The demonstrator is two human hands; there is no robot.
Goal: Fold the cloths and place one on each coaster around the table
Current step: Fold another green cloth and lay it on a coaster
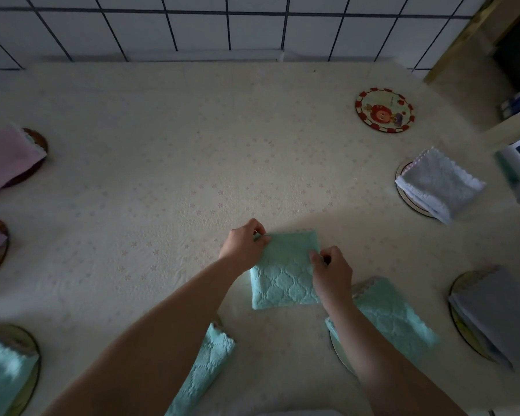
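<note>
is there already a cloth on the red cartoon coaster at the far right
No, the red-rimmed cartoon coaster lies bare on the tablecloth, with no cloth on it.

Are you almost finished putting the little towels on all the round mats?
Nearly. Folded cloths already sit on the mats around the edge, like the white cloth, the grey cloth and the pink cloth. The left hand and right hand are folding a green cloth on the table. The red cartoon mat is still bare, so that one seems left.
</note>
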